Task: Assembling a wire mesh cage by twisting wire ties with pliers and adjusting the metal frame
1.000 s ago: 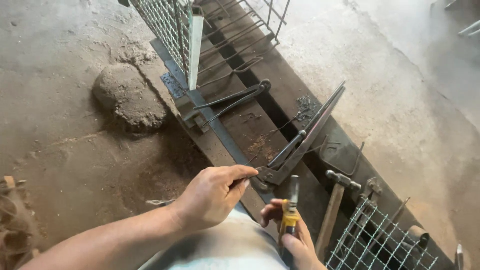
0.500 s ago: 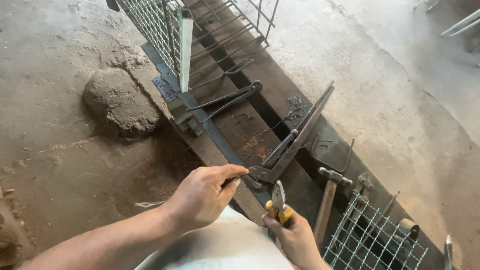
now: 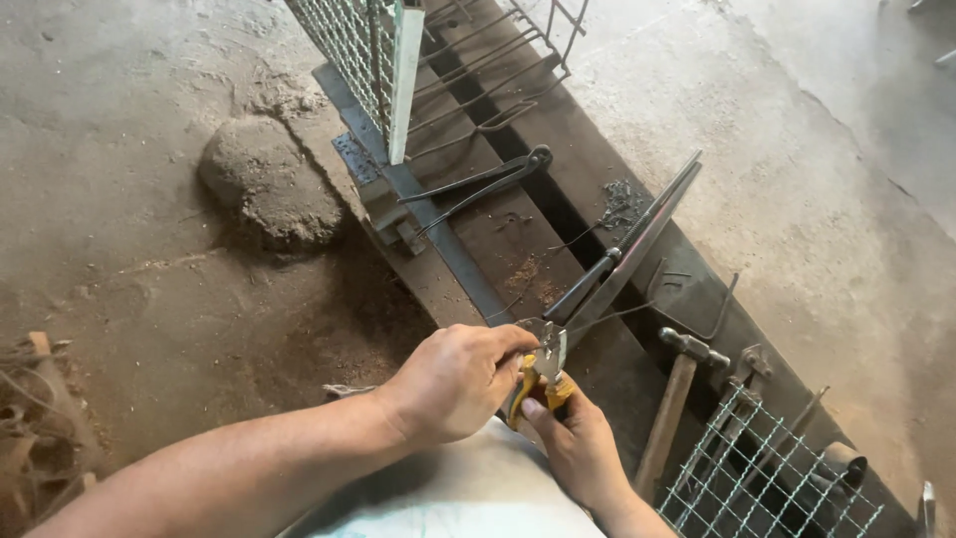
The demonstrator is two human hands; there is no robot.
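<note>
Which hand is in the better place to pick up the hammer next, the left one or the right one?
Probably the right. The right hand lies nearer the wooden-handled hammer, which rests just to its right, but it grips the yellow-handled pliers. The left hand sits farther away, its fingers at the plier jaws.

A long rusty steel workbench (image 3: 498, 239) runs from far left to near right over a dusty concrete floor (image 3: 149, 279). On the bench lie long-handled black tongs (image 3: 478, 189) toward the far end, large metal shears (image 3: 622, 261) in the middle, loose bits of wire (image 3: 622, 204) beside them, and a wooden-handled hammer (image 3: 672, 403) near the right. A wire mesh panel (image 3: 757, 468) rests at the near right end. On the floor to the left sits a lump of hardened cement (image 3: 269, 184).
</note>
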